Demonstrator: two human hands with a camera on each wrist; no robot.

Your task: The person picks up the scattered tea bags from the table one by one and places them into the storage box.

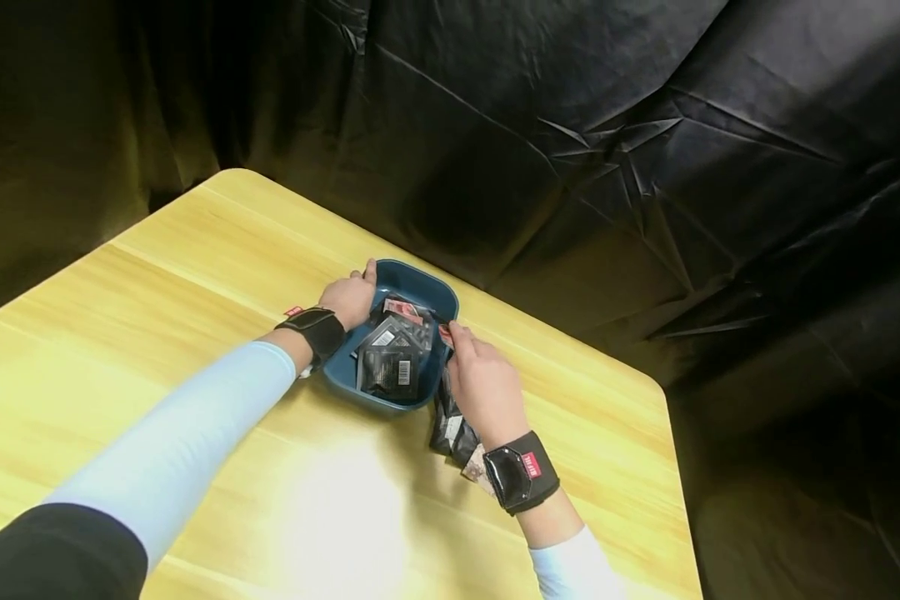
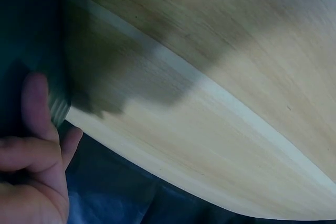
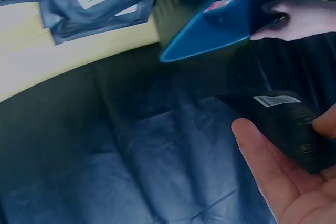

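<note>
Sachet pinched at the container's rim, with a loose pile close by

The likeliest trouble is a drop: the right hand [image 1: 487, 385] pinches a black barcoded sachet [image 3: 281, 124] near one end, between thumb and fingers, so a slack grip or a knock against the rim could send it outside. The loose sachets [image 1: 444, 425] on the wood-grain tabletop [image 1: 195, 275], just below and right of centre in the head view, lie close beside the right hand and wristband [image 1: 521, 472]; a low wrist could scatter them. Pulling on one side could also tip the blue plastic container [image 1: 417, 280].

That container sits at the middle of the head view, between the hands. The left hand [image 1: 351, 298] grips its rim at the upper left, fingers bent over the edge. The held sachet is at the opposite, right-hand rim, mostly hidden by fingers there. More sachets [image 1: 387, 372] overlap inside the container, towards its lower part.
</note>
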